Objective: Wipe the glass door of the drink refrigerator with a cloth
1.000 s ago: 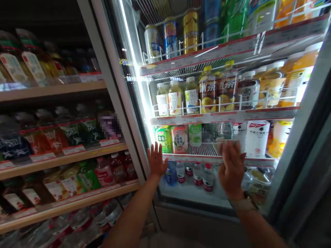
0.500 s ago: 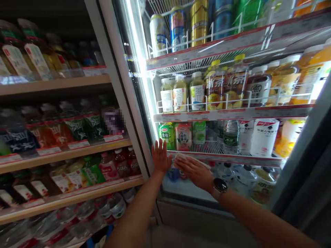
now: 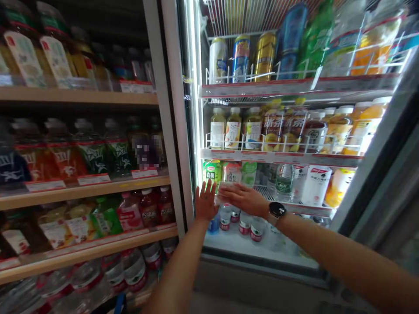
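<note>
While the left hand (image 3: 206, 203) stands open, fingers spread, against the cooler's glass door (image 3: 229, 242), the right hand (image 3: 244, 199), a dark watch (image 3: 277, 209) at its wrist, lies flat just beside it. Under its straight fingers is a pale cloth (image 3: 219, 197); I can't tell whether they pinch it.

Bottles (image 3: 233, 131) and cans (image 3: 264, 56) on shelves (image 3: 255, 156)

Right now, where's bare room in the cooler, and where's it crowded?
Bare: white cooler floor before the small pink-labelled bottles; small wire shelf patch left of the green-labelled water bottle. Crowded: bottle row one shelf up. Likely a glass pane in front, blocking reach.
</note>
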Demonstrator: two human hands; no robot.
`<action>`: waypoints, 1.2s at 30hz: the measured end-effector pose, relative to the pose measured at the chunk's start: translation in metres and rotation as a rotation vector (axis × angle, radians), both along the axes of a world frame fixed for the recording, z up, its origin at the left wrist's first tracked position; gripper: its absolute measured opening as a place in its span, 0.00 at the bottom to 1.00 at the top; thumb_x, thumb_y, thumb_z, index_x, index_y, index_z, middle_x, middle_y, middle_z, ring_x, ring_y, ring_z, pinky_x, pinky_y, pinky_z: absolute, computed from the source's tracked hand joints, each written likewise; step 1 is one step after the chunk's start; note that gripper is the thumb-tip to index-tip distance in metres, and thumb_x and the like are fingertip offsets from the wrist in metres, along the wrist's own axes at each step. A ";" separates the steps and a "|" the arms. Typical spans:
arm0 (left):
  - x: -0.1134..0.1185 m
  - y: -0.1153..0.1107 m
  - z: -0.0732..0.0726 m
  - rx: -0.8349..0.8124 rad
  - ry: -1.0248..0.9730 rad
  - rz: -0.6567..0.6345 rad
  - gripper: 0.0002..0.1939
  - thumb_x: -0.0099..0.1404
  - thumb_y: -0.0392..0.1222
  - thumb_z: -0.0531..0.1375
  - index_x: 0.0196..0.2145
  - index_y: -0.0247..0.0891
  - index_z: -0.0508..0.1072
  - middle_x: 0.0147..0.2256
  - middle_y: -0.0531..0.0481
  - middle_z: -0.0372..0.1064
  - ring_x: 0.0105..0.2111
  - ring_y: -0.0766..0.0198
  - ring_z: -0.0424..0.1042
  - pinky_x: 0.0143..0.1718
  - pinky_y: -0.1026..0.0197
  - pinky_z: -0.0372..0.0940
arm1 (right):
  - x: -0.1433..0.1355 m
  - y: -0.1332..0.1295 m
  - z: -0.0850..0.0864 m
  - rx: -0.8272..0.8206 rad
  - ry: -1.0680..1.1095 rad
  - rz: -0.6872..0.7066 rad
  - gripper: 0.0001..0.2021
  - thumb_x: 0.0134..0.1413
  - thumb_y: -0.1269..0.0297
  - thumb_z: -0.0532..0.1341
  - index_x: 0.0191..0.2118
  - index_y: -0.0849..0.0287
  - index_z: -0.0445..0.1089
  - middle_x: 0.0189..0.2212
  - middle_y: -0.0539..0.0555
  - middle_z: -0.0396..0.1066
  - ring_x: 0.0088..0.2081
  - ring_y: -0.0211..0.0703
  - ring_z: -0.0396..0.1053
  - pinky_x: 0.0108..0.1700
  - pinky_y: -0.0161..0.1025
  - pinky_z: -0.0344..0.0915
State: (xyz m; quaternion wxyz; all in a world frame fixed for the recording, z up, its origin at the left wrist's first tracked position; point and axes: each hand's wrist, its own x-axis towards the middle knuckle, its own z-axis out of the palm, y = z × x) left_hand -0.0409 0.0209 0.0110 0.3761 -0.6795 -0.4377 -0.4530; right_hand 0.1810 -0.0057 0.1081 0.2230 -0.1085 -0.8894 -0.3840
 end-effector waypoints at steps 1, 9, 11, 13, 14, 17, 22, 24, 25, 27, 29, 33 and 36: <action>0.000 0.000 0.000 -0.002 -0.006 -0.010 0.30 0.72 0.53 0.45 0.66 0.38 0.58 0.64 0.40 0.59 0.68 0.53 0.50 0.67 0.45 0.43 | -0.003 0.000 0.013 0.009 0.010 -0.018 0.23 0.66 0.73 0.52 0.64 0.55 0.60 0.64 0.51 0.62 0.67 0.38 0.54 0.67 0.44 0.54; 0.003 0.000 0.001 0.043 0.005 -0.010 0.27 0.71 0.49 0.48 0.64 0.39 0.60 0.64 0.42 0.59 0.69 0.55 0.47 0.68 0.47 0.41 | -0.010 -0.006 0.009 0.036 0.146 -0.120 0.24 0.66 0.72 0.51 0.66 0.62 0.55 0.64 0.56 0.61 0.67 0.41 0.53 0.67 0.44 0.55; 0.002 -0.001 0.003 0.038 0.018 -0.015 0.29 0.71 0.50 0.48 0.66 0.38 0.56 0.65 0.41 0.57 0.69 0.55 0.46 0.68 0.48 0.40 | -0.005 -0.007 -0.010 0.022 0.129 -0.125 0.26 0.65 0.75 0.50 0.67 0.64 0.54 0.63 0.57 0.62 0.67 0.40 0.54 0.66 0.43 0.57; 0.001 -0.003 0.005 0.022 0.026 -0.013 0.32 0.70 0.52 0.48 0.67 0.37 0.54 0.65 0.41 0.56 0.69 0.54 0.46 0.68 0.48 0.39 | 0.001 -0.008 -0.034 -0.010 0.096 -0.108 0.27 0.64 0.77 0.50 0.68 0.64 0.52 0.62 0.57 0.63 0.66 0.40 0.56 0.66 0.43 0.58; 0.001 -0.003 0.006 0.020 0.030 -0.012 0.33 0.69 0.53 0.49 0.68 0.37 0.53 0.65 0.41 0.56 0.69 0.53 0.47 0.68 0.48 0.39 | 0.004 -0.008 -0.047 -0.033 0.075 -0.097 0.28 0.63 0.77 0.49 0.68 0.64 0.52 0.62 0.57 0.64 0.65 0.40 0.57 0.66 0.43 0.59; 0.001 -0.006 0.008 0.045 0.045 -0.012 0.38 0.67 0.56 0.50 0.69 0.35 0.50 0.66 0.39 0.55 0.69 0.51 0.46 0.68 0.47 0.39 | 0.015 -0.012 -0.089 -0.105 0.015 -0.076 0.29 0.61 0.79 0.49 0.67 0.63 0.53 0.62 0.56 0.65 0.64 0.38 0.58 0.65 0.41 0.60; 0.001 -0.008 0.008 0.041 0.055 0.031 0.41 0.65 0.56 0.54 0.69 0.36 0.47 0.66 0.40 0.53 0.69 0.50 0.46 0.68 0.47 0.41 | 0.023 -0.018 -0.124 -0.098 0.008 -0.038 0.27 0.62 0.79 0.49 0.66 0.64 0.56 0.60 0.54 0.67 0.63 0.35 0.60 0.64 0.37 0.61; 0.001 -0.008 0.007 0.009 0.058 0.053 0.42 0.64 0.57 0.55 0.69 0.36 0.47 0.67 0.40 0.53 0.68 0.49 0.47 0.67 0.47 0.43 | 0.020 -0.016 -0.109 -0.078 0.003 -0.024 0.27 0.62 0.77 0.51 0.67 0.64 0.54 0.60 0.54 0.66 0.63 0.35 0.60 0.64 0.37 0.60; 0.001 -0.008 0.006 -0.006 0.060 0.059 0.43 0.63 0.57 0.56 0.69 0.37 0.48 0.67 0.40 0.53 0.68 0.49 0.47 0.67 0.47 0.43 | 0.016 -0.014 -0.095 -0.060 0.010 -0.022 0.28 0.62 0.77 0.51 0.67 0.63 0.54 0.61 0.54 0.66 0.63 0.36 0.59 0.64 0.38 0.59; 0.001 -0.008 0.006 -0.017 0.061 0.060 0.42 0.63 0.57 0.56 0.69 0.37 0.48 0.67 0.40 0.52 0.68 0.49 0.47 0.67 0.47 0.44 | 0.006 -0.010 -0.060 -0.011 0.053 -0.046 0.27 0.63 0.76 0.51 0.67 0.62 0.54 0.62 0.54 0.65 0.64 0.37 0.58 0.65 0.39 0.58; 0.001 -0.008 0.006 0.003 0.060 0.047 0.42 0.64 0.55 0.55 0.69 0.36 0.47 0.67 0.40 0.52 0.69 0.49 0.46 0.67 0.47 0.44 | -0.005 -0.007 -0.026 0.027 0.119 -0.102 0.26 0.64 0.76 0.51 0.67 0.60 0.55 0.63 0.54 0.63 0.66 0.39 0.56 0.66 0.42 0.56; 0.001 -0.008 0.007 0.062 0.061 0.035 0.39 0.67 0.50 0.53 0.70 0.35 0.44 0.67 0.40 0.51 0.69 0.52 0.44 0.67 0.47 0.42 | -0.020 -0.006 0.001 0.034 0.185 -0.166 0.26 0.63 0.76 0.51 0.66 0.60 0.56 0.65 0.55 0.59 0.68 0.42 0.52 0.67 0.45 0.55; 0.000 -0.008 0.007 0.034 0.066 0.037 0.40 0.65 0.53 0.53 0.69 0.35 0.46 0.67 0.40 0.51 0.69 0.51 0.44 0.67 0.47 0.42 | -0.019 -0.007 -0.025 0.015 0.138 -0.134 0.25 0.62 0.76 0.52 0.64 0.61 0.60 0.64 0.55 0.60 0.67 0.44 0.53 0.67 0.47 0.56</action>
